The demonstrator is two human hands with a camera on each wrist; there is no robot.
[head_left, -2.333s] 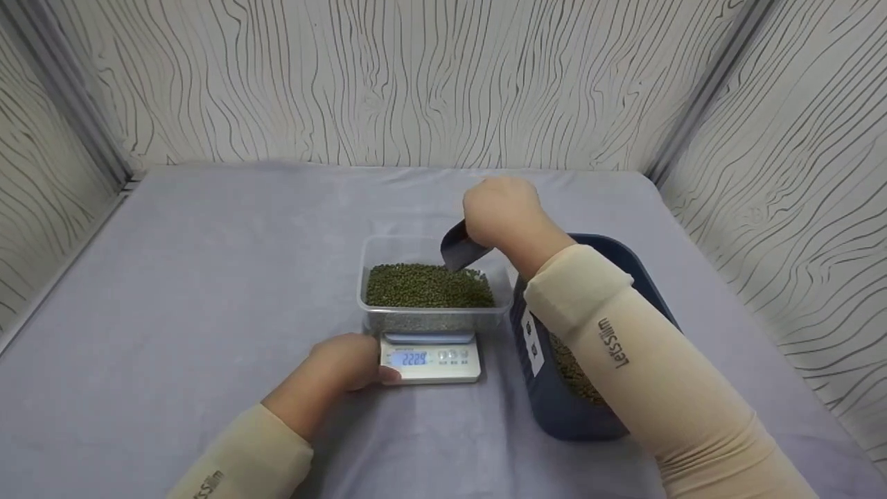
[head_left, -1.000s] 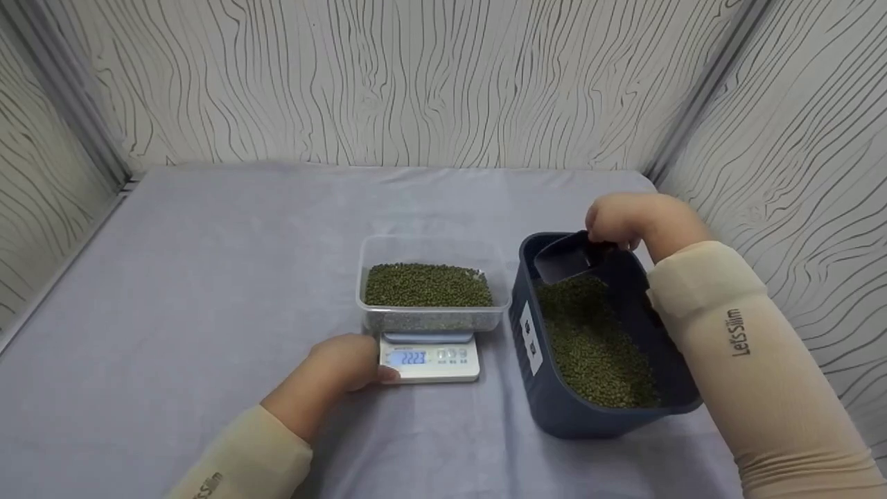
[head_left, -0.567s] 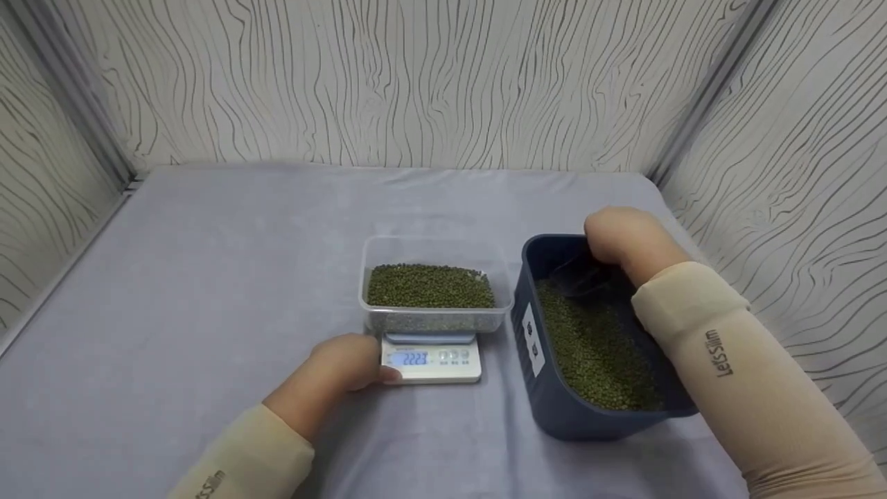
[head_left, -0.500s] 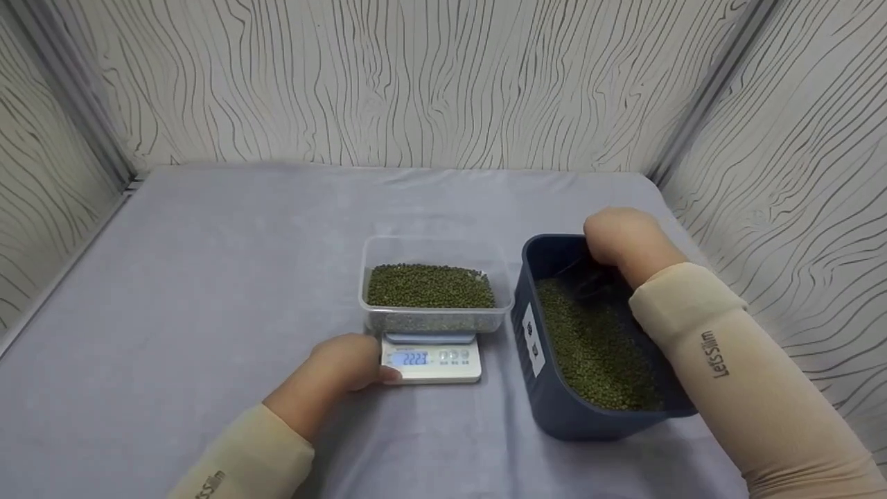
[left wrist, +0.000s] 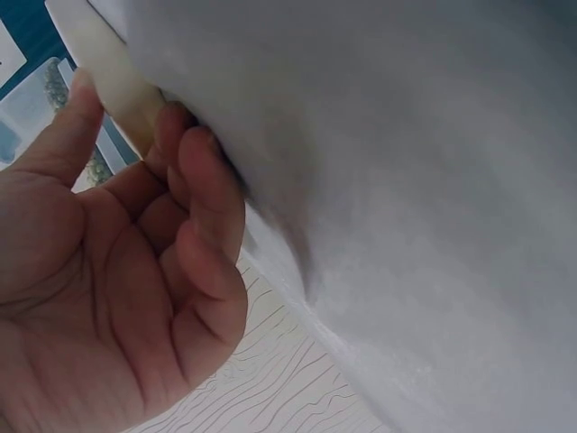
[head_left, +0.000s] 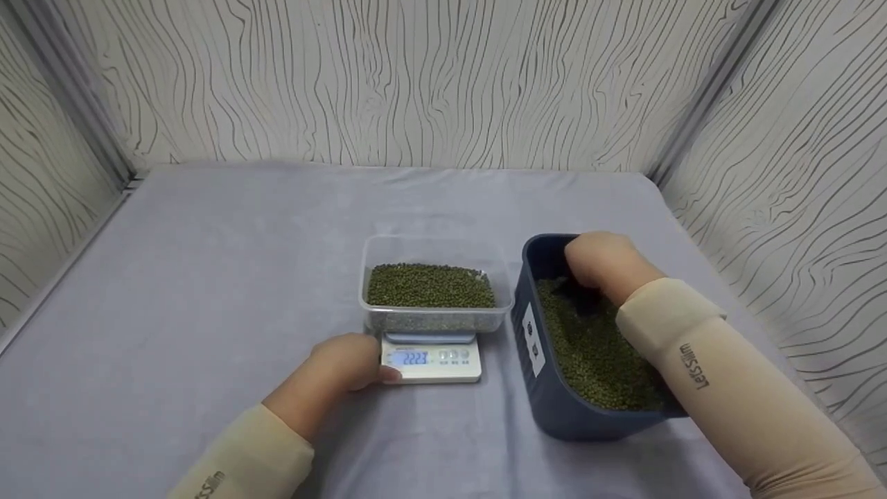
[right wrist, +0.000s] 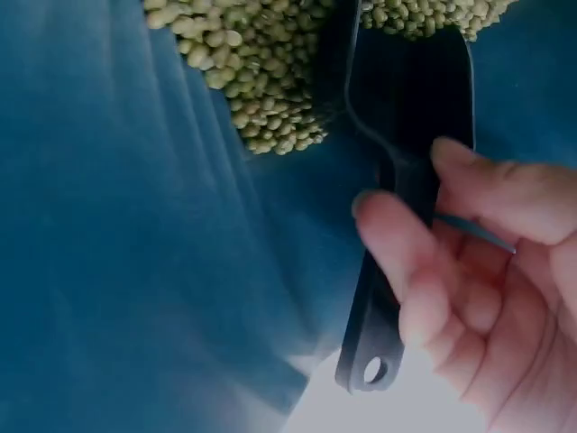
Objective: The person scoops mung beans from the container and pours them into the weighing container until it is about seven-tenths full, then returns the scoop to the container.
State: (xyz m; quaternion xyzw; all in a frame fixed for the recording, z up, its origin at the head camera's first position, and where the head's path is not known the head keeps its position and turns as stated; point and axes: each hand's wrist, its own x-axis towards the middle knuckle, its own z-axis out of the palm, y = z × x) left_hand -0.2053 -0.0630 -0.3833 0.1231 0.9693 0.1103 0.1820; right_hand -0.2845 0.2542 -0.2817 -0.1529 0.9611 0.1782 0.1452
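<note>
My right hand (head_left: 604,258) is down inside the dark blue bin (head_left: 554,388). In the right wrist view its thumb and fingers pinch the handle of a black scoop (right wrist: 410,81), whose blade digs into green mung beans (right wrist: 261,54). My left hand (head_left: 346,362) grips the left front corner of a white digital kitchen scale (head_left: 443,373), thumb on the top and fingers curled at its edge, as the left wrist view shows. A clear plastic container (head_left: 436,320) partly filled with mung beans (head_left: 429,285) sits on the scale. The display appears to read 222.3.
A pale lilac cloth (head_left: 208,277) covers the table. The bin stands just right of the container, a white label (head_left: 532,341) on its left wall. White panels (head_left: 416,83) with a wood-grain pattern enclose the back and sides.
My right hand has gone from above the clear container over to the bin, then lower into the beans with the scoop. The left hand stays on the scale.
</note>
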